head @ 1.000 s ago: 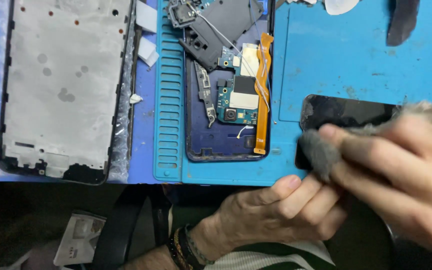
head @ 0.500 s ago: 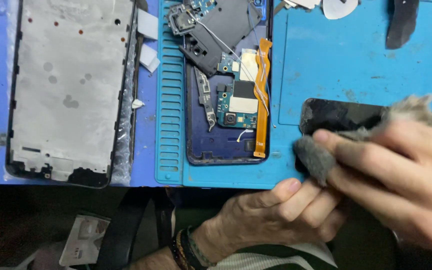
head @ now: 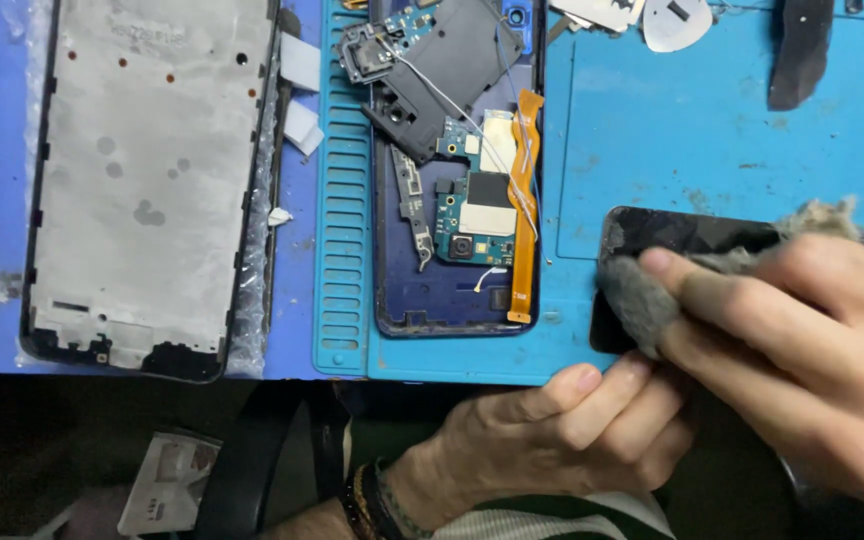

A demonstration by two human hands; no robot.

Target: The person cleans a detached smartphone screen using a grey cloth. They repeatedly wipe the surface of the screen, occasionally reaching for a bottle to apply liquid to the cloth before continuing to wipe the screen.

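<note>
We press a grey cloth wad (head: 642,300) onto the black phone screen (head: 687,235) with our right hand (head: 802,350) | left hand (head: 552,430) steadies the screen's near edge on the blue mat (head: 732,140) | opened phone body (head: 457,190) alongside.

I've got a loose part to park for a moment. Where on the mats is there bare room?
The teal mat is bare between the orange flex cable, the dark tool and the black panel that the right hand wipes. The opened phone and metal frame crowd the left side.
</note>
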